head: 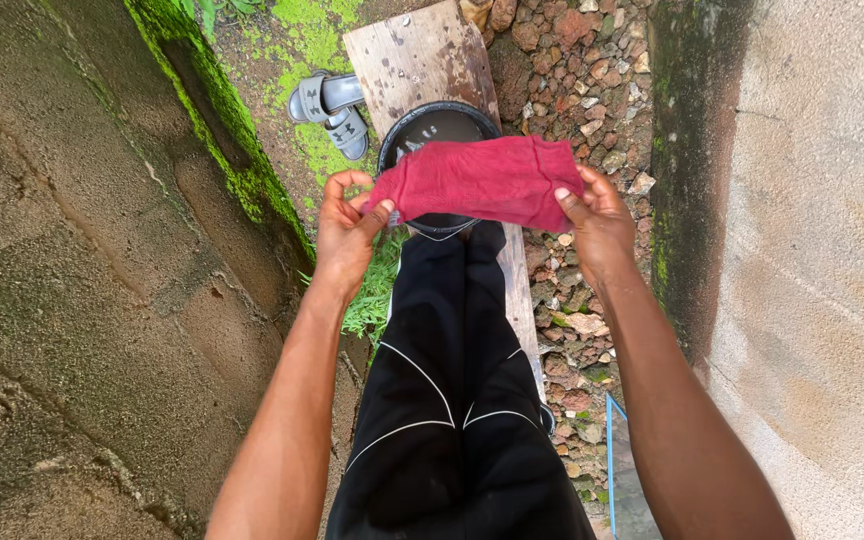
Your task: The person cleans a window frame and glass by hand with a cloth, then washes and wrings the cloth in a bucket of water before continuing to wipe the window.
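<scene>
Right now you hold a red cloth (477, 182) stretched between both hands, out in front of your legs. Your left hand (349, 232) pinches its left corner, thumb on top and fingers curled shut beneath the fabric. Your right hand (595, 218) grips the right edge the same way, thumb pressed onto the cloth, the other fingers hidden behind it.

Much is covered. The cloth hangs across a dark round basin (432, 125) just beyond your hands, so only its far rim and part of its inside show; whether anything lies in it cannot be made out. Your black trousers (452, 400) with thin white piping hide the near end of the wooden plank (417, 55) that the basin sits on, and your feet are out of sight. A blue bar (609, 450) below your right forearm is cut off by the bottom edge, and what it belongs to is unclear.

Beyond your left hand, a pair of grey slide sandals (330, 110) lies on mossy ground beside the plank. Past your right hand spreads reddish rubble (572, 70). Rough concrete walls close in on both sides: a moss-edged one (72, 250) outside your left arm, a paler one (822, 250) outside your right. Green weeds (377, 290) sprout just under your left wrist.
</scene>
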